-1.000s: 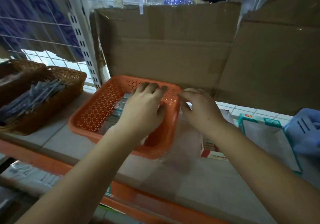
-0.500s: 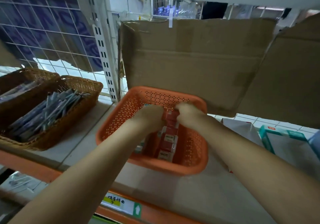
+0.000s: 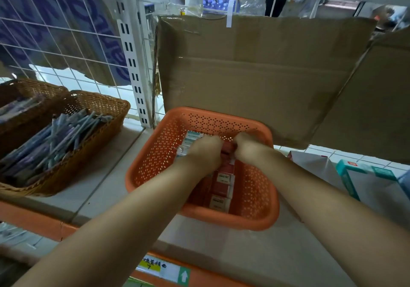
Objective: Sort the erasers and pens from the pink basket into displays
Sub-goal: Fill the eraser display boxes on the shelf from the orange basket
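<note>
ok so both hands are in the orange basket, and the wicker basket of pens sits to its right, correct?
No: the head view shows the wicker basket of pens to its left. The left hand and right hand are in the orange basket, as stated.

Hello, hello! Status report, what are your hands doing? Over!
Left hand and right hand down in the basket, both gripping the red boxes. Boxes not out yet. Nothing in the way; cardboard stands behind.
</note>
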